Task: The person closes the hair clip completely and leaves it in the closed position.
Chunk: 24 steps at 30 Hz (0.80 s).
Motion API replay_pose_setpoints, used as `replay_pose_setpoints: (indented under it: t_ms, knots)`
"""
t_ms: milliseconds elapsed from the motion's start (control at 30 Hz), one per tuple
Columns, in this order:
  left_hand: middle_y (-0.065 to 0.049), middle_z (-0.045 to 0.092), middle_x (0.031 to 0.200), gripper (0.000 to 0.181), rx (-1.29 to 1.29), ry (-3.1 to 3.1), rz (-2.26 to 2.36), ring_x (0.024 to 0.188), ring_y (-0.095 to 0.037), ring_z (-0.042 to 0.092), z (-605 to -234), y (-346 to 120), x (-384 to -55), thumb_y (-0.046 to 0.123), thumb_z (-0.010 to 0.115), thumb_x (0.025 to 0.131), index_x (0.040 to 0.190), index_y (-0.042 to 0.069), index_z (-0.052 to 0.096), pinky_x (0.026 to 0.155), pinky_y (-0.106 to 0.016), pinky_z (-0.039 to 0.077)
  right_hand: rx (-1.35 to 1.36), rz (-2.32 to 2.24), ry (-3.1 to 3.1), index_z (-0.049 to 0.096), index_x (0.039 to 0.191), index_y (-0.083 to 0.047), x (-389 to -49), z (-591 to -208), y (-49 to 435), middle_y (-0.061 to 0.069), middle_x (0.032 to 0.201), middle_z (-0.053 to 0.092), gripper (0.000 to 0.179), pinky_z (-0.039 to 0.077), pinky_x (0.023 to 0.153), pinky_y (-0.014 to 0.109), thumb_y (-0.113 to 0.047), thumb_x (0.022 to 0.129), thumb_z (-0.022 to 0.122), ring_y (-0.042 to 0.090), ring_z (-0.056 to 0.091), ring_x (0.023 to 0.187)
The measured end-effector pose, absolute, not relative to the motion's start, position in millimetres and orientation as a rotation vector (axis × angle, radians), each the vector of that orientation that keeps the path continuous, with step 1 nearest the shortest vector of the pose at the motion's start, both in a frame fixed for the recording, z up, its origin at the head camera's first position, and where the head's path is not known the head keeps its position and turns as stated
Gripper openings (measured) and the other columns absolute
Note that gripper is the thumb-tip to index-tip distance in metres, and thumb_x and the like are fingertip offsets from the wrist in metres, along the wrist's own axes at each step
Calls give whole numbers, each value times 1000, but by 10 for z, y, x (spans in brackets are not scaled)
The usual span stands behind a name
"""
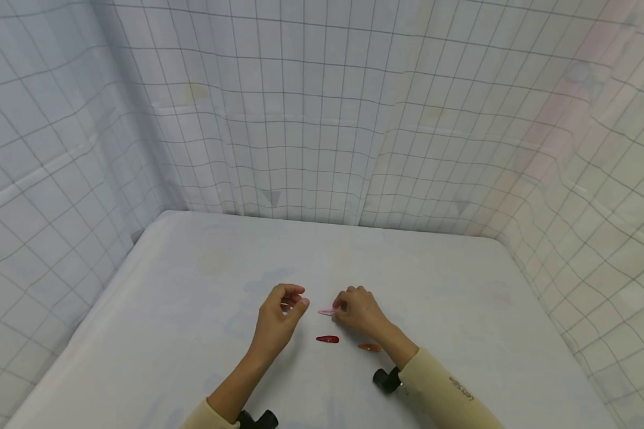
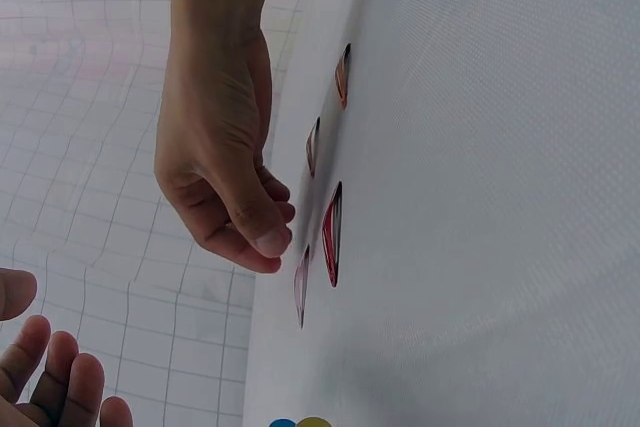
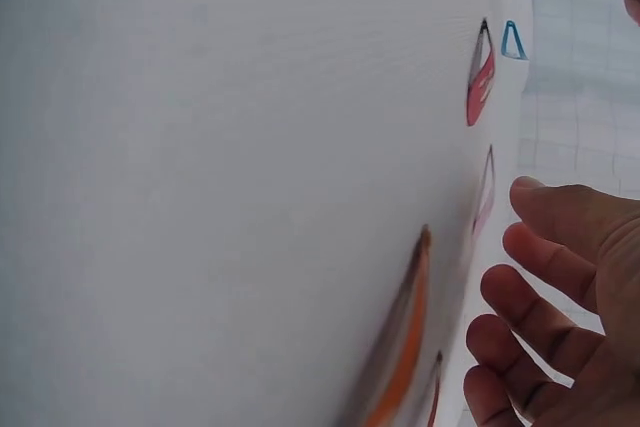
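Several snap hair clips lie on the white tabletop. My right hand (image 1: pixel 361 311) is over the pink hair clip (image 1: pixel 326 311), its loosely curled fingers apart from the clip in the right wrist view. Nearer me lie a red hair clip (image 1: pixel 328 339) and an orange hair clip (image 1: pixel 370 347). A brownish hair clip (image 2: pixel 313 147) shows below the right hand in the left wrist view; the right hand hides it in the head view. My left hand (image 1: pixel 279 316) hovers to the left, fingers bent loosely around nothing. Close by it is a blue hair clip (image 3: pixel 513 40).
A yellow item (image 2: pixel 314 422), cut off by the frame, is next to the blue clip in the left wrist view. Checked white cloth (image 1: pixel 322 119) hangs behind the table (image 1: pixel 193 357) and along both sides. Dark devices are on both wrists.
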<state>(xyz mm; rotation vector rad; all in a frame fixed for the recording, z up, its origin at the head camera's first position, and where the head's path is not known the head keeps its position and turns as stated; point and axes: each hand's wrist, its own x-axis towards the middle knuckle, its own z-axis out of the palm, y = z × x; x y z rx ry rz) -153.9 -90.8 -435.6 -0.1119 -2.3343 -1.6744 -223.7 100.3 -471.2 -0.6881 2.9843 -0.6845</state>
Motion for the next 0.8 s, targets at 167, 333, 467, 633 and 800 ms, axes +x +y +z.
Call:
replay_pose_setpoints:
  t_ms: [167, 333, 467, 633, 800]
  knots:
    - [-2, 59, 92, 19, -99, -2346, -1680, 88, -13, 54, -4360, -951, -1537, 15, 65, 88, 107, 13, 61, 81, -26, 46, -709, -742, 2979, 71, 92, -18, -2186, -4660, 986, -2, 88, 63, 13, 41, 73, 27, -24, 81, 73, 13, 49, 83]
    - [-3, 59, 94, 19, -91, -2337, -1683, 88, -13, 54, -4337, -1000, -1520, 17, 65, 89, 107, 13, 61, 81, -25, 47, -769, -812, 2976, 70, 95, -16, -2120, -4591, 935, -3, 87, 63, 16, 40, 73, 27, -24, 82, 73, 12, 50, 84]
    - [-3, 59, 95, 20, -81, -2332, -1682, 90, -13, 54, -4317, -1040, -1500, 17, 65, 89, 108, 13, 61, 82, -25, 46, -781, -854, 2941, 70, 94, -15, -2070, -4544, 858, -2, 87, 63, 16, 41, 72, 25, -25, 82, 72, 12, 51, 84]
    - [-1, 59, 94, 21, -75, -2356, -1645, 90, -12, 55, -4305, -1111, -1446, 16, 65, 89, 109, 13, 60, 84, -26, 45, -863, -839, 2911, 70, 94, -15, -1991, -4514, 752, -3, 86, 63, 16, 41, 72, 25, -26, 81, 72, 11, 50, 82]
    - [1, 59, 94, 21, -53, -2376, -1615, 90, -10, 54, -4288, -1185, -1374, 16, 65, 88, 108, 14, 59, 84, -25, 44, -1037, -715, 2923, 71, 94, -16, -1915, -4506, 633, -4, 84, 63, 19, 41, 74, 25, -28, 80, 74, 11, 51, 79]
